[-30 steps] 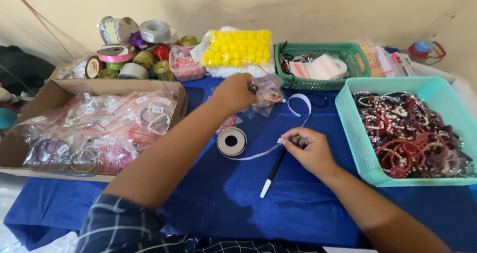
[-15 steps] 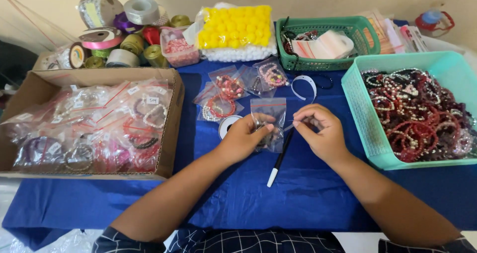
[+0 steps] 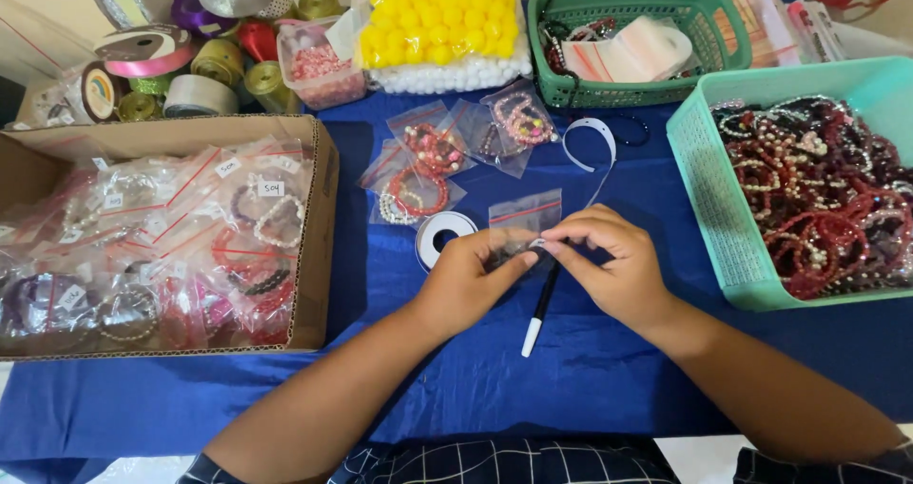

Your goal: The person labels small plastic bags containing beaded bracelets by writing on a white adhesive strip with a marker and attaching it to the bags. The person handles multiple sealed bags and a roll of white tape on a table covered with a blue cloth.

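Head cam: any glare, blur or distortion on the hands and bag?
Head view: light soft and even, faint shadows under the left hand and right hand; the small clear bag shows mild sheen, no blown glare; fingertips slightly soft; cardboard box and teal basket edges bow a little, wide-lens style.

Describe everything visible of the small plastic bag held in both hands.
The small plastic bag is clear, thin and glossy, with a red strip across its top edge. It sits just above the blue tablecloth, pinched low by the left hand and right hand. Its contents are hidden. A black pen lies beneath.
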